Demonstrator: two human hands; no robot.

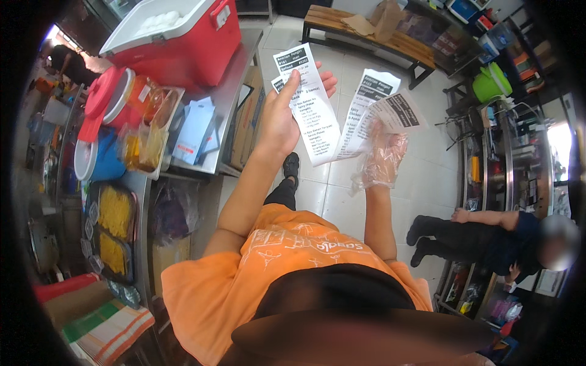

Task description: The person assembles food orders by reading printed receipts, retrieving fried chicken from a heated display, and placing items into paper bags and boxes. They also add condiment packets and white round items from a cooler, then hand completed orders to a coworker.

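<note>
My bare left hand (285,116) holds a long white printed receipt (317,125), its thumb pressed on the upper part and its fingers behind the paper. Part of another slip shows beneath that thumb. Over my right hand (384,155) is a clear plastic glove. Its fingers are closed on more receipts (373,94), one of them curled over toward the right with its dark header showing. The papers from both hands meet at the lower end of the long receipt. Both hands are held out in front of my orange shirt, above the tiled floor.
Left, a steel counter (229,100) carries a red cooler box (207,55), a red-lidded tub, sauce containers and light-blue cards (195,131). Black trays of yellow food (116,213) sit nearer. A wooden bench (366,33) stands ahead. Another person (488,241) stands at right beside shelves.
</note>
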